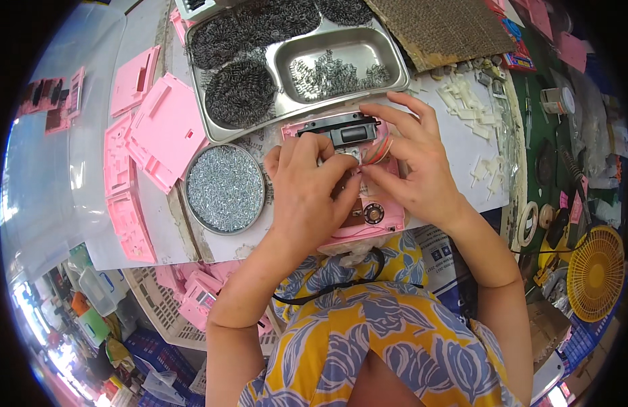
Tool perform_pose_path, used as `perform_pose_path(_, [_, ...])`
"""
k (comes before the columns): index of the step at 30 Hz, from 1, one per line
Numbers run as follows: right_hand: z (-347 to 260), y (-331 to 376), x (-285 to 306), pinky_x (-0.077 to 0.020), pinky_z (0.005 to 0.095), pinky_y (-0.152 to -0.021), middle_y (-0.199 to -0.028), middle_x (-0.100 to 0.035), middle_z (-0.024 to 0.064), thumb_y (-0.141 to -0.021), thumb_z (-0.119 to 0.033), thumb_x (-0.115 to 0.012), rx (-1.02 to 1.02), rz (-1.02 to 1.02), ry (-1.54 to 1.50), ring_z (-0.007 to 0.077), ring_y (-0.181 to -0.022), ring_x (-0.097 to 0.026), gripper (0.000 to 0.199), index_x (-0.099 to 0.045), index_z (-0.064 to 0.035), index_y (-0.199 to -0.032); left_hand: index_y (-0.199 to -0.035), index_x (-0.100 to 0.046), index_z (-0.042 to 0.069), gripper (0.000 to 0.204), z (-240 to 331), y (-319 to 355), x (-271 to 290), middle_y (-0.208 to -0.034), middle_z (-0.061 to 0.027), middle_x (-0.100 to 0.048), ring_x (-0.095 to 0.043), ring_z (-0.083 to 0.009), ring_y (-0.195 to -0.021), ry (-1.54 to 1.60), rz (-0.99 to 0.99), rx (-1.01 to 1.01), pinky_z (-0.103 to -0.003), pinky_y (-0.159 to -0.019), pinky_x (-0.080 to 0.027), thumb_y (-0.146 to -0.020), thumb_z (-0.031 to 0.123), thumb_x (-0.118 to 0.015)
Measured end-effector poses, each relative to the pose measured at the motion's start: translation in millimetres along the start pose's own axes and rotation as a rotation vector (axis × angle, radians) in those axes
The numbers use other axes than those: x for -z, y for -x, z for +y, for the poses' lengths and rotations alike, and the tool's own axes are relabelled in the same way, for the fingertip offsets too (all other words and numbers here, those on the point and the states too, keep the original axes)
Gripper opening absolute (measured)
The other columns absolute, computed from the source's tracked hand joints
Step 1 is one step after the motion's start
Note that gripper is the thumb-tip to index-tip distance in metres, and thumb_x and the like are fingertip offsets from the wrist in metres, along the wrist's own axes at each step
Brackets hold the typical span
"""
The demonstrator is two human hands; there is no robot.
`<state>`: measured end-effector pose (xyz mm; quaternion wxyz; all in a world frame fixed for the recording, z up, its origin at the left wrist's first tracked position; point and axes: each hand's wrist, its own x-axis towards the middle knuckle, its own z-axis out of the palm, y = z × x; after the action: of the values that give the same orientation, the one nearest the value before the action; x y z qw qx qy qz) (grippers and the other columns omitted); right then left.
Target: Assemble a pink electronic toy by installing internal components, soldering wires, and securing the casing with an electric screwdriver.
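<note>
A pink plastic housing lies on the table in front of me, with a long black part along its far side and a round speaker near its front right corner. Over its middle my left hand is closed, thumb and fingertips pressed together; what sits between them is hidden. Close to those fingertips, thin coloured wires run between the thumb and a bent finger of my right hand, which pinches at them with its upper fingers stretched away. My hands cover the centre of the housing.
A steel tray of dark and silvery springs stands behind the housing. To the left are a round dish of small metal pieces and flat pink panels. White plastic parts lie right; a yellow fan guard is beyond them.
</note>
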<state>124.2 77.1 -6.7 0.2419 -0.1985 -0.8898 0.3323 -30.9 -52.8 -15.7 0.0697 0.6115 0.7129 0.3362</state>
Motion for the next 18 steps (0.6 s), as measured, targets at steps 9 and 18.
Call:
perform_pose_path(9, [3.8, 4.6, 0.7, -0.0378, 0.0483, -0.11, -0.137, -0.062, 0.0079, -0.072, -0.006, -0.08, 0.023, 0.028, 0.023, 0.0395, -0.134, -0.042, 0.013, -0.069, -0.0064, -0.079, -0.085, -0.075, 0.015, 0.013, -0.9, -2.9, 0.6, -0.09, -0.0011, -0.056, -0.055, -0.0228, -0.09, 0.066, 0.059, 0.028, -0.042, -0.084, -0.033, -0.073, 0.015, -0.081])
perform_pose_path(18, [7.7, 4.0, 0.9, -0.0407, 0.0488, -0.108, -0.135, -0.063, 0.0082, -0.07, -0.007, -0.081, 0.053, 0.027, 0.042, 0.0403, -0.133, -0.043, 0.015, -0.069, -0.0064, -0.08, -0.086, -0.075, 0.013, 0.015, -13.9, -0.8, -1.0, -0.091, -0.0024, -0.057, -0.056, -0.0235, -0.087, 0.15, 0.057, 0.001, -0.04, -0.081, -0.036, -0.073, 0.015, -0.081])
